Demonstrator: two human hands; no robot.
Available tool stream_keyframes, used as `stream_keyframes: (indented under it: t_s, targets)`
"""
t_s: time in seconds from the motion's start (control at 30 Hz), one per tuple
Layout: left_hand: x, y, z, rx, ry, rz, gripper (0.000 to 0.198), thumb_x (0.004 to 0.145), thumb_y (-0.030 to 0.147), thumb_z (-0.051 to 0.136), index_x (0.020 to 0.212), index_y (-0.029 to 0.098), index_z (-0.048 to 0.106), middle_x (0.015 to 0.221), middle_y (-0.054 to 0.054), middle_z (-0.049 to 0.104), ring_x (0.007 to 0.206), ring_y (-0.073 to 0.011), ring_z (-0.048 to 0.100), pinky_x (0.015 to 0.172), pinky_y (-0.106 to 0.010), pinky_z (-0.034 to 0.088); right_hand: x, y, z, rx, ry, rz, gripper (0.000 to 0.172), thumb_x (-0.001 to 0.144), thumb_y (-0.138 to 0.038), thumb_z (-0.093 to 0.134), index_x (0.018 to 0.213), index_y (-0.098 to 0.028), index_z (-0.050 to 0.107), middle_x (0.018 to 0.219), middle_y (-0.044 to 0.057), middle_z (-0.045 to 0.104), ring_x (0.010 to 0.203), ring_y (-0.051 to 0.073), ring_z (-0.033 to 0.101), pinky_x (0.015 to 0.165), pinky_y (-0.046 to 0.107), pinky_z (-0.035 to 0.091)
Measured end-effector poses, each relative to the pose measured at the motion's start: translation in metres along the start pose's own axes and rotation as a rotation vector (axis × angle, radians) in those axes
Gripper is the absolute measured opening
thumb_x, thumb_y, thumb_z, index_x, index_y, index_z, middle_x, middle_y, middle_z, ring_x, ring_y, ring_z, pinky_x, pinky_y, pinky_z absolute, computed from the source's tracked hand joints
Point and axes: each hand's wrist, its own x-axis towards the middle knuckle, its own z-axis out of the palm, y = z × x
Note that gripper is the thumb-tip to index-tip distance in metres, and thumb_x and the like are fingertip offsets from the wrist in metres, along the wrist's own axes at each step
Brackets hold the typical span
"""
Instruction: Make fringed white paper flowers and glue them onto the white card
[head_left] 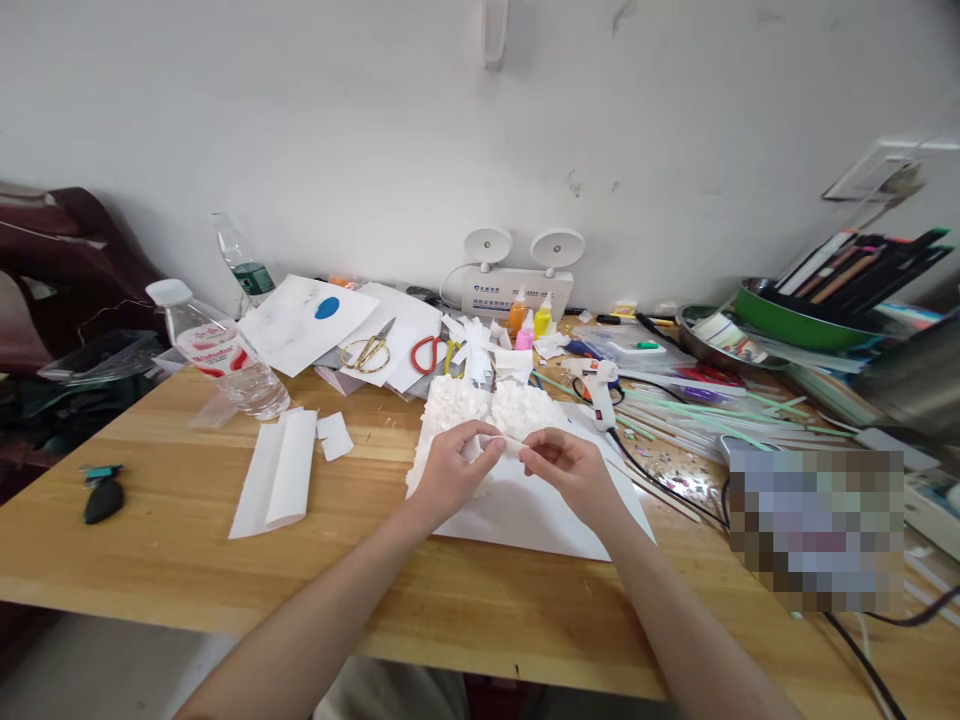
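Note:
Between my two hands is a small strip of white paper (512, 446). My left hand (459, 462) pinches its left end with thumb and forefinger. At the other end, the fingertips of my right hand (564, 465) close on it. Both hands are over a white sheet (525, 520) lying on the table. Fluffy white bits of crumpled paper (525, 405) cover the sheet's far and left parts, partly hidden behind my hands. A white hot glue gun (596, 385) stands just beyond my right hand.
Left on the wooden table (172, 560) are a folded paper (281, 470), a water bottle (225, 355) and a black clip-like object (103, 498). Scissors (367, 352), paint bottles (525, 330) and an emergency light (517, 290) sit behind. The glue gun's cord (667, 485) runs right, near scattered sticks.

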Motion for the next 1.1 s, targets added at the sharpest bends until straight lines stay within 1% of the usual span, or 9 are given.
stream_keyframes:
  t_s: [0.17, 0.33, 0.5, 0.7, 0.93, 1.1]
  targets:
    - [-0.0003, 0.0008, 0.0031, -0.041, -0.001, 0.001, 0.013, 0.075, 0.029, 0.052, 0.076, 0.018, 0.059, 0.077, -0.001, 0.063, 0.074, -0.0133, 0.057, 0.069, -0.023, 0.043, -0.0017, -0.0019, 0.0017, -0.043, -0.05, -0.044, 0.012, 0.072, -0.029, 0.061, 0.071, -0.018, 0.057, 0.069, 0.001, 0.054, 0.066, 0.013, 0.05, 0.063, 0.027, 0.043]
    - [-0.0012, 0.0031, 0.0038, -0.077, -0.045, 0.018, 0.014, 0.075, 0.028, 0.052, 0.078, 0.017, 0.06, 0.079, -0.002, 0.063, 0.075, -0.0138, 0.057, 0.069, -0.024, 0.043, -0.004, -0.0049, 0.0045, -0.105, -0.08, -0.075, 0.011, 0.075, -0.029, 0.058, 0.075, -0.019, 0.057, 0.072, 0.001, 0.056, 0.069, 0.014, 0.051, 0.067, 0.028, 0.043]
    - [-0.002, 0.0041, 0.0033, -0.082, -0.056, 0.02, 0.017, 0.077, 0.03, 0.049, 0.079, 0.017, 0.061, 0.08, -0.002, 0.064, 0.076, -0.0142, 0.057, 0.071, -0.024, 0.043, -0.0041, -0.0035, 0.0056, -0.155, -0.03, -0.103, 0.012, 0.074, -0.031, 0.057, 0.075, -0.019, 0.059, 0.072, 0.002, 0.058, 0.068, 0.015, 0.053, 0.067, 0.029, 0.045]
    - [-0.0033, 0.004, 0.0048, -0.068, -0.056, 0.01, 0.019, 0.078, 0.03, 0.049, 0.08, 0.018, 0.062, 0.08, -0.003, 0.065, 0.074, -0.0148, 0.057, 0.069, -0.026, 0.043, -0.0029, -0.0012, 0.0051, -0.123, 0.044, -0.101, 0.012, 0.071, -0.03, 0.061, 0.073, -0.018, 0.059, 0.068, 0.002, 0.059, 0.064, 0.014, 0.053, 0.063, 0.028, 0.045]
    - [-0.0047, 0.0069, 0.0052, -0.055, -0.05, 0.003, 0.019, 0.077, 0.031, 0.05, 0.08, 0.017, 0.063, 0.078, -0.002, 0.065, 0.071, -0.0144, 0.057, 0.065, -0.025, 0.044, -0.0029, -0.0024, 0.005, -0.125, 0.072, -0.103, 0.011, 0.071, -0.027, 0.062, 0.072, -0.018, 0.057, 0.066, 0.001, 0.056, 0.064, 0.013, 0.052, 0.063, 0.027, 0.045]
    - [-0.0051, 0.0055, 0.0054, -0.073, -0.062, 0.043, 0.018, 0.077, 0.031, 0.052, 0.083, 0.018, 0.063, 0.082, -0.002, 0.066, 0.077, -0.0146, 0.059, 0.07, -0.025, 0.045, -0.0026, -0.0024, 0.0052, -0.109, 0.081, -0.108, 0.012, 0.071, -0.028, 0.062, 0.078, -0.019, 0.057, 0.071, 0.001, 0.056, 0.065, 0.013, 0.053, 0.063, 0.027, 0.045]
